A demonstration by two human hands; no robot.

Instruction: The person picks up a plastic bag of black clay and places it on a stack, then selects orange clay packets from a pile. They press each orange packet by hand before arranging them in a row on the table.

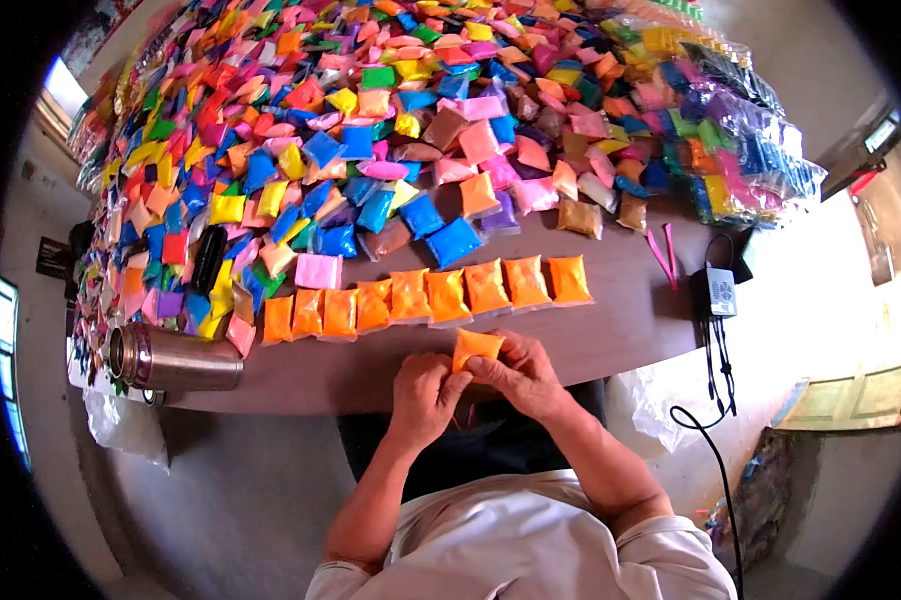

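A small plump orange packet in clear film is held up at the front edge of the table. My right hand pinches it between thumb and fingers from the right. From the lower left, my left hand is closed, its thumb against the packet's bottom corner; its other fingers are curled and partly hidden. Just beyond my hands, several similar orange packets lie side by side in a slanting row on the brown table.
A large heap of multicoloured packets covers the far side. Bigger clear bags are stacked at right. A metal flask lies at left. Pink strips and a grey box with cables are on the right. A black cylinder rests against the heap.
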